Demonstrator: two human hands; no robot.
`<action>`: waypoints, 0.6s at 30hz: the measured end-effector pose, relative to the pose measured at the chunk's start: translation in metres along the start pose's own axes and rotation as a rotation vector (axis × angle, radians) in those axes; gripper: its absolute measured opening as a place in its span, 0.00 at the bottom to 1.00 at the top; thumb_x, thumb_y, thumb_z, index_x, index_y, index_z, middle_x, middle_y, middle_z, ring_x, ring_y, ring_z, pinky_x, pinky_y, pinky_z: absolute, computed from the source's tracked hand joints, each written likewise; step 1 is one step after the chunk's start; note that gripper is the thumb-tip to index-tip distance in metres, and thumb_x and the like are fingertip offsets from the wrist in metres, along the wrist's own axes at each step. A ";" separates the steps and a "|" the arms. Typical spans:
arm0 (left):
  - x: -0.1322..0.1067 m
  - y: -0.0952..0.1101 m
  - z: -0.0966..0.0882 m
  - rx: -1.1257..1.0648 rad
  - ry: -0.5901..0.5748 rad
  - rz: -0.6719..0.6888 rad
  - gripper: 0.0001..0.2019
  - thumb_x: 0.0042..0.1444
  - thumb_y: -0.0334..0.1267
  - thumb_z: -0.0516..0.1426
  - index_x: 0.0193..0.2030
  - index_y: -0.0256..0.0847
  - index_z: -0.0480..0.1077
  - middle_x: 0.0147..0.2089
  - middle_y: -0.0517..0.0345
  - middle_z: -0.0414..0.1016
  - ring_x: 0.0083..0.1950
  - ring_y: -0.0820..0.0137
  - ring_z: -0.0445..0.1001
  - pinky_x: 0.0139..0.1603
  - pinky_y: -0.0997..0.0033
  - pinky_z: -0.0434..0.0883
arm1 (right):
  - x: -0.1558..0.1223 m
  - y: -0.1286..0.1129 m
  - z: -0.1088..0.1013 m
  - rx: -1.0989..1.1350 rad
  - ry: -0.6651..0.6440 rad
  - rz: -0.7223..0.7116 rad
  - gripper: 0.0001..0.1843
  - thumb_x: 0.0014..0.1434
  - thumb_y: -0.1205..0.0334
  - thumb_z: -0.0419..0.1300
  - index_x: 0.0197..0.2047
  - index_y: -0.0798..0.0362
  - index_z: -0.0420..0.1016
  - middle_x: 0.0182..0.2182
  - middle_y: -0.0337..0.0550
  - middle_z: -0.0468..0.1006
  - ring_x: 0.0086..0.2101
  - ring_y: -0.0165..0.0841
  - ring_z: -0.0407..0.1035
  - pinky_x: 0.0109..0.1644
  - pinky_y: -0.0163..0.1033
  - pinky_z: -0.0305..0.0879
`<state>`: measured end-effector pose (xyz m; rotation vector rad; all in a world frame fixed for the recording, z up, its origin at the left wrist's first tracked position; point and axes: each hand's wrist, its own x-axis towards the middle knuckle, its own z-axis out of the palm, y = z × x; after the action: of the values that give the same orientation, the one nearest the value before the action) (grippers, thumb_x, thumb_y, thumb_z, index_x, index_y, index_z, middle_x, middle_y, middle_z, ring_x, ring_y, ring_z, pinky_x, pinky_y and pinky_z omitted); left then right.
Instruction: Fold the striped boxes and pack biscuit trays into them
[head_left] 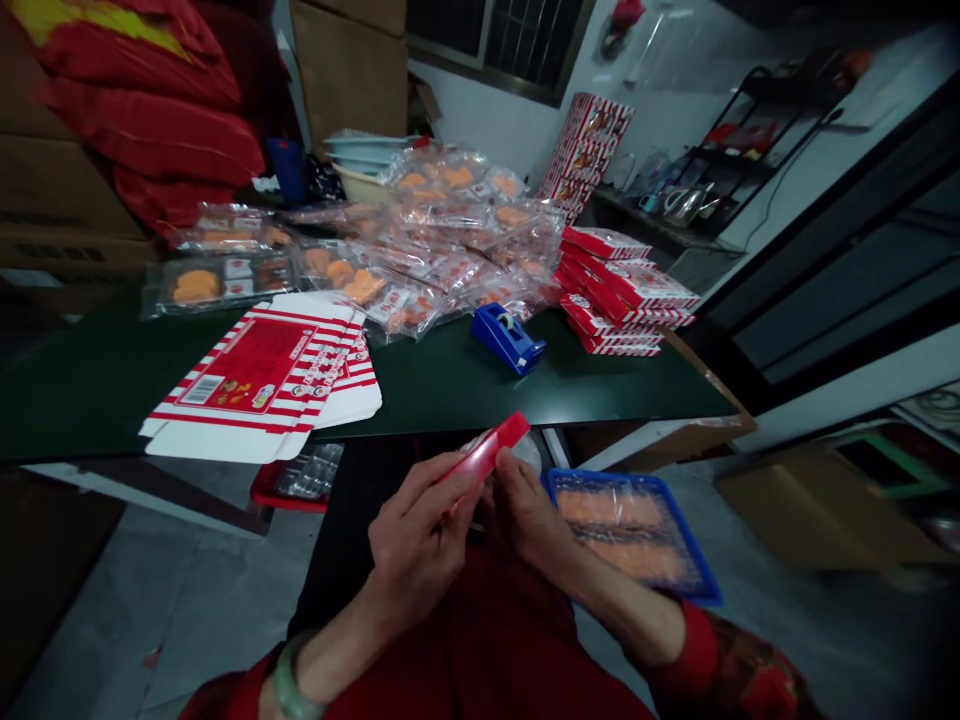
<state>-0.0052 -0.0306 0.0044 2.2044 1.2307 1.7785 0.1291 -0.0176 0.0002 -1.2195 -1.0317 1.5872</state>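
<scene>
Fingers: your left hand (421, 528) clamps a red box (489, 450), nearer you than the tape dispenser (504, 340); your right hand (531, 510) meets its edge, grip unclear. Box: probably light, stiffish card, slick, crushable; best held by its edges.

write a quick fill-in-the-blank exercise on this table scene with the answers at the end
The tape dispenser on the table is ____.
The item in the left hand is mostly ____.
The bangle is on the ____ wrist.
The stacked boxes stand toward the table's ____ end.

Missing words: blue; red; left; right.
</scene>
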 end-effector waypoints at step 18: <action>-0.034 -0.021 -0.074 0.066 0.675 -0.710 0.08 0.56 0.39 0.58 0.38 0.40 0.64 0.44 0.53 0.75 0.45 0.69 0.76 0.46 0.66 0.74 | 0.020 0.044 0.027 0.058 0.107 0.062 0.20 0.43 0.47 0.69 0.31 0.52 0.70 0.28 0.38 0.73 0.28 0.31 0.68 0.29 0.34 0.64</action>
<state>-0.0795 -0.0673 -0.0087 0.9269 1.8720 2.1609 0.0937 -0.0139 -0.0421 -1.2928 -0.8819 1.5706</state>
